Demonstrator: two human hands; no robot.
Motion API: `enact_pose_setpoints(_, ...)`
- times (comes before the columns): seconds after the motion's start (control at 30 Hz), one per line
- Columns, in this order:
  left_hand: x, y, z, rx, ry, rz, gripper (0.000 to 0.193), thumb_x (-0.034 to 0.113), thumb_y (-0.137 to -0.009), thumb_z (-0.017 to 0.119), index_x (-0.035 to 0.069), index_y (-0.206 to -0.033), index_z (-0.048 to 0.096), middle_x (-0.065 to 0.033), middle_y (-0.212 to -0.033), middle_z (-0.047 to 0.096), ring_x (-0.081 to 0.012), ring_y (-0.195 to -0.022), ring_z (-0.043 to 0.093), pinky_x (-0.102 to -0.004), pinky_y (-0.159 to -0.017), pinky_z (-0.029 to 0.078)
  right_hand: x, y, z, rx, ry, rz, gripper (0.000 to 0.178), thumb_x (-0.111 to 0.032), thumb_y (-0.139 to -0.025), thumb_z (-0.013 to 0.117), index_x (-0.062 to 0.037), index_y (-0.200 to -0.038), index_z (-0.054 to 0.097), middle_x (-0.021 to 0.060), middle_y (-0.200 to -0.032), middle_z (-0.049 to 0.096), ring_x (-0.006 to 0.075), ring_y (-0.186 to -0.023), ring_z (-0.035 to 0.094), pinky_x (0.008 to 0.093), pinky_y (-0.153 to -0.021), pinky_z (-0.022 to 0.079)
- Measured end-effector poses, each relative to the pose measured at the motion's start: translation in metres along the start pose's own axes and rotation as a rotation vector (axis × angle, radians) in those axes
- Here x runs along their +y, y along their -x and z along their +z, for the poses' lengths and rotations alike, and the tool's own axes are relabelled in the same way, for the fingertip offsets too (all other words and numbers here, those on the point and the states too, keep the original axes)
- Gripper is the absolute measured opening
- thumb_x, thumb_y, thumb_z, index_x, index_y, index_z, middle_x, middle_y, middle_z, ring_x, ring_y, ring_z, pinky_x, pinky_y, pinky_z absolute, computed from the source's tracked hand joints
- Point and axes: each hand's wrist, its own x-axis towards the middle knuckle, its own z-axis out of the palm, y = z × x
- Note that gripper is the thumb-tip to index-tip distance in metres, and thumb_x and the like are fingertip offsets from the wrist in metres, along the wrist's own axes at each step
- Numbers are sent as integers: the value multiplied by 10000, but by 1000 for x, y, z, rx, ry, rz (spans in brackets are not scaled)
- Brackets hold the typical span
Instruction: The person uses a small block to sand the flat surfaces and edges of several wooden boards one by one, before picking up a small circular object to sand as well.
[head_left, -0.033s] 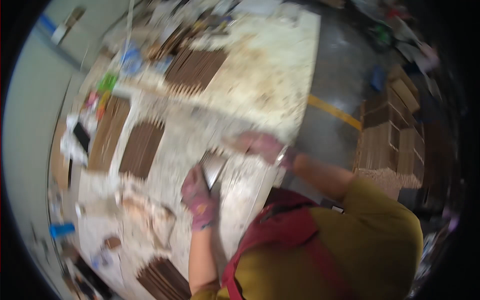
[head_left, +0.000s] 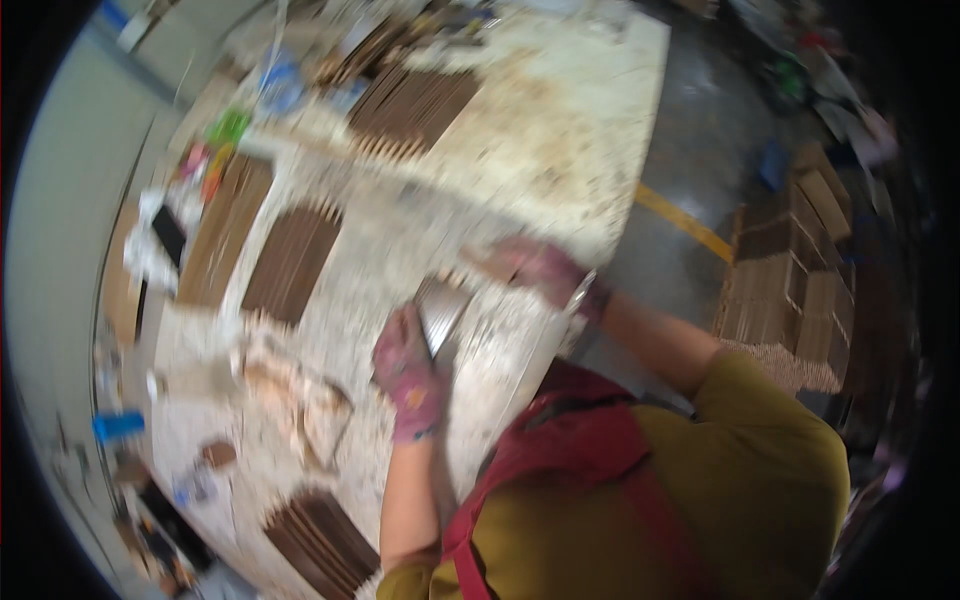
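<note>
Between the two hands: a small brown stack (head_left: 443, 312) lay on the pale table (head_left: 385, 225), its top catching the light; from my remote view its long axis ran away from the wearer, leaning to the right.
Left hand: the gloved left hand (head_left: 408, 368) was the nearer one, its fingers bunched against the stack's left edge, touching it; I could not tell whether they gripped or only steadied it.
Right hand: the gloved right hand (head_left: 545, 272) was just beyond the stack's far right corner, near but apart; a flat brown piece (head_left: 488, 263) seemed to show at its fingers, too blurred for me to say whether they grasped it.
In the way: the left glove covered the stack's left side, while a short gap separated the far corner from the right hand.
Left of the hands: I made out crumpled tan paper (head_left: 300, 400) near the left glove, and past the small stack a larger dark stack (head_left: 293, 262), slanted alike, beside a long cardboard strip (head_left: 225, 235).
Farther out: another brown stack (head_left: 415, 110) sat up the table, one more (head_left: 320, 540) near the left forearm, and bundled cardboard (head_left: 775, 290) stood well apart, off to the right.
</note>
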Motion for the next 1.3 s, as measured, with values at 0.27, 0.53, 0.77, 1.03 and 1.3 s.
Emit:
enact_pose_setpoints(0.27,0,14,10,179,-159,-23,740,372,-770,775,75,-1395,516,-141,-1304,579,-330,-1165,580,-453,-939,491,-8,-30,23,-42,323,9,376,-277,-954,660,1,-1205,639,64,-1017,680,127,-882,616,269,-779,509)
enact_pose_setpoints(0.53,0,11,13,155,-144,-59,773,365,-759,780,107,-1428,492,-116,-1317,569,-317,-1162,579,-457,-922,492,-15,-53,44,-130,693,-190,405,-347,-922,690,15,-1103,671,137,-1018,710,208,-925,658,320,-849,519)
enact_pose_setpoints(0.77,0,14,14,186,-131,-48,773,332,-753,769,100,-1434,486,-130,-1353,550,-327,-1218,543,-480,-975,458,-43,13,24,-165,870,-49,385,-323,-896,713,-7,-1115,688,134,-1012,695,230,-948,661,327,-857,524)
enact_pose_setpoints(1.03,28,41,25,198,20,78,720,300,-756,775,-5,-1357,521,-188,-1368,512,-395,-1329,420,-547,-1138,294,-63,-11,69,-416,941,-489,325,-219,-901,695,-40,-1172,675,131,-1084,646,279,-1014,621,372,-924,489)
enact_pose_setpoints(1.3,18,61,79,266,285,-122,456,237,-836,712,74,-1250,618,-119,-1187,636,-245,-1125,605,-396,-975,472,-31,-31,176,-1296,1373,-825,280,-156,-810,664,-136,-1089,686,144,-1078,627,331,-995,641,437,-825,529)
